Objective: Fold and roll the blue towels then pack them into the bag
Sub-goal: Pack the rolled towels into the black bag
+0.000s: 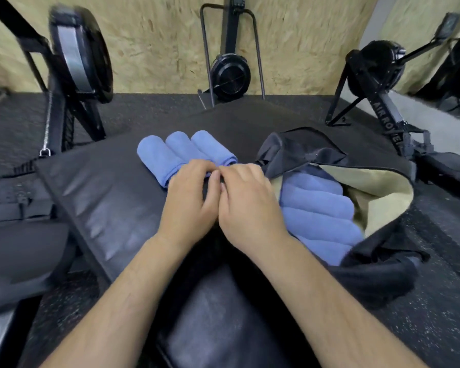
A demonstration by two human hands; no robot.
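A black padded mat [91, 197] carries three rolled blue towels [181, 148] side by side — an open black bag [298, 147] beside them.

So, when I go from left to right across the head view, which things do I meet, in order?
Black flywheel machine → three rolled blue towels → open black bag with cream lining → black rower marked AIR.

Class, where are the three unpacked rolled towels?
Head view, centre: rolled towels on the black mat, just beyond the left hand, left of the bag.
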